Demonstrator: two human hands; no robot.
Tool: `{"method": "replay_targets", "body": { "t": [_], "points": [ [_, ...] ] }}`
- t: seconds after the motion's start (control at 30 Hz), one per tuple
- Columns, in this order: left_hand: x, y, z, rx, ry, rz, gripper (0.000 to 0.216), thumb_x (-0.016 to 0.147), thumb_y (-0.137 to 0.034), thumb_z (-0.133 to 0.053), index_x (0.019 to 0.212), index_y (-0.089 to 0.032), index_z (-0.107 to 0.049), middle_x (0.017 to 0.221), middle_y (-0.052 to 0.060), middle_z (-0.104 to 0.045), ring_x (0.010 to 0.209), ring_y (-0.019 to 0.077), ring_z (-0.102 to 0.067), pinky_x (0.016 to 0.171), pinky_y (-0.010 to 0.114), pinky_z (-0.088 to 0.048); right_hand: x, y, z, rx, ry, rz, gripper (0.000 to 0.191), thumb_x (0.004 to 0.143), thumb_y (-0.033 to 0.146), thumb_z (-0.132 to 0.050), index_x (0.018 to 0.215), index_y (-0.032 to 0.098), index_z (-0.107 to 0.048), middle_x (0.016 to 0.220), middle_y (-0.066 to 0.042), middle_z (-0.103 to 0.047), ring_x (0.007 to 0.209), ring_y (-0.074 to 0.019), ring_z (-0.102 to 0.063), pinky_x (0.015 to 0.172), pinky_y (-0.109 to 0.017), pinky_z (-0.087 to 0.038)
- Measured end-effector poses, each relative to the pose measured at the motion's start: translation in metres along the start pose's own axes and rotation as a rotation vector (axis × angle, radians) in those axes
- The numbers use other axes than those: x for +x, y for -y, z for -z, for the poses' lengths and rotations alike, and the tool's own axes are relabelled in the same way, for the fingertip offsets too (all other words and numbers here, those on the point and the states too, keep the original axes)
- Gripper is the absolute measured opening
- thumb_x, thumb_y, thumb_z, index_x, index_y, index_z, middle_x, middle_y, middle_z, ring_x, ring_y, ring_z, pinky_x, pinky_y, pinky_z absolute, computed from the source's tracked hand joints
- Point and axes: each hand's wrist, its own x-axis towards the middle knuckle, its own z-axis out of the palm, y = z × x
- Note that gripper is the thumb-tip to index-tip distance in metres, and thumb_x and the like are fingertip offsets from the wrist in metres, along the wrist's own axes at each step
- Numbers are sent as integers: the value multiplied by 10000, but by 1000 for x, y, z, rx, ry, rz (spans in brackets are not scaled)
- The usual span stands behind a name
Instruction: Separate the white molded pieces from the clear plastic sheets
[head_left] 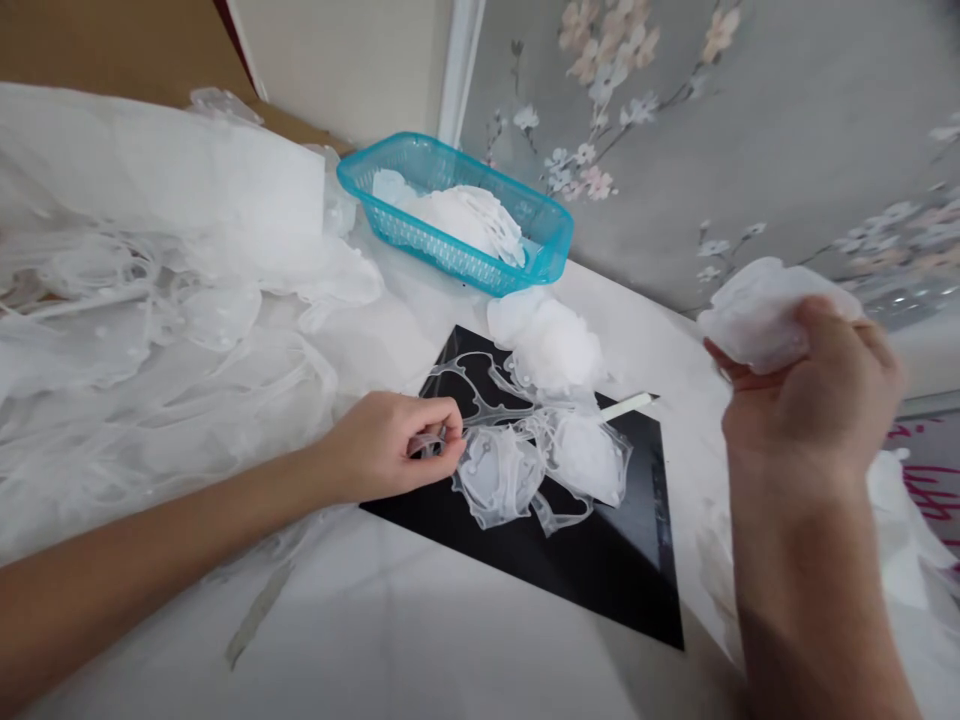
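While the right hand [814,390] grips a bundle of cloudy white pieces [746,310] at the right of the frame, thumb pressed over its face, the left hand [409,445] sits near the centre, its fingers curled in to the thumb and apparently pinching the edge of some clear scraps [487,412]. These curl across the black board [592,590] in the middle of the frame, where two loose-edged clumps of white plastic [589,452] lie, with a smoother white heap [547,345] at the board's top edge. A pale pen-like tool [628,406] rests at the board's right edge, apart from both hands. The work looks well under way but unfinished: white sheets [480,218] already lie in the blue basket [454,262] at the top centre, and a broad pile of white plastic [225,310], much of it stringy, fills the left side. What seems left is the clumps on the board, with scraps around them, and the bundle, held clear of the basket.
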Motion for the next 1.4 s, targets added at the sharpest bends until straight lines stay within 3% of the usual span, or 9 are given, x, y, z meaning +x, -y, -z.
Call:
{"method": "replay_targets", "body": {
  "t": [0.13, 0.27, 0.33, 0.63, 0.83, 0.93, 1.1, 1.27, 1.4],
  "points": [
    [3, -1, -1, -233, -55, 118, 178, 745, -311, -606, 740, -195, -471, 568, -80, -379, 480, 58, -340, 455, 173, -306, -14, -20, -6, -249, 184, 312, 122, 762, 307, -576, 747, 204, -512, 804, -43, -604, 780, -178, -604, 644, -317, -483],
    [6, -2, -1, -362, -76, 155, 201, 725, -267, -631, 821, -198, -469, 614, -70, -419, 530, 68, -400, 487, 180, -342, -39, -36, -15, -759, 988, 328, 224, 784, 337, -568, 949, 192, -617, 1150, -126, -604, 1112, -288, -525, 885, -478, -439],
    [7, -1, 0, -349, -87, 158, 162, 743, -249, -612, 807, -195, -474, 604, -70, -419, 528, 66, -403, 499, 182, -354, -47, -30, -15, -884, 1173, 400, 361, 791, 373, -579, 1108, 200, -581, 1332, -134, -473, 1277, -312, -361, 992, -540, -336],
    [12, 0, 4, -315, -448, 326, 117, 758, -220, -595, 729, -188, -486, 651, -44, -485, 581, 76, -453, 536, 187, -371, -76, 10, 2, -841, 1815, 375, 685, 744, 407, -638, 1341, 178, -390, 1428, -143, -345, 1335, -303, -269, 1046, -507, -302],
    [15, 11, 6, -320, -587, 403, 111, 760, -239, -588, 752, -204, -483, 703, -29, -484, 626, 104, -465, 578, 220, -384, -77, 8, -4, -760, 1631, 424, 128, 837, 189, -507, 914, 186, -609, 977, -72, -639, 899, -213, -593, 797, -384, -463],
    [15, 16, 5, -229, -640, 407, 147, 765, -268, -591, 857, -218, -489, 854, -7, -527, 762, 132, -504, 634, 233, -393, -73, 11, -8, -588, 1461, 47, 238, 868, 373, -480, 765, 184, -579, 684, -6, -593, 618, -146, -549, 566, -282, -440],
    [9, 6, 7, -121, -740, 247, 78, 832, -302, -535, 839, -225, -524, 865, -14, -548, 885, 146, -496, 793, 264, -376, -73, 8, -10, -167, 1213, -570, 229, 794, 397, -592, 834, 175, -629, 760, -17, -638, 713, -142, -601, 654, -260, -482],
    [2, -8, 7, -424, -194, 286, 492, 881, -458, -392, 520, -173, -566, 442, -18, -459, 455, 100, -413, 491, 251, -329, -77, 4, -13, 23, 1066, -879, 182, 753, 336, -652, 772, 156, -632, 790, -40, -656, 701, -139, -626, 690, -258, -512],
    [1, -11, -2, -586, 133, 344, 361, 798, -511, -517, 784, -174, -645, 656, 4, -579, 578, 119, -491, 521, 237, -367, -81, 5, -14, 77, 1038, -915, 153, 777, 303, -627, 829, 164, -664, 840, -53, -682, 748, -150, -651, 711, -252, -530]
  ]
}}
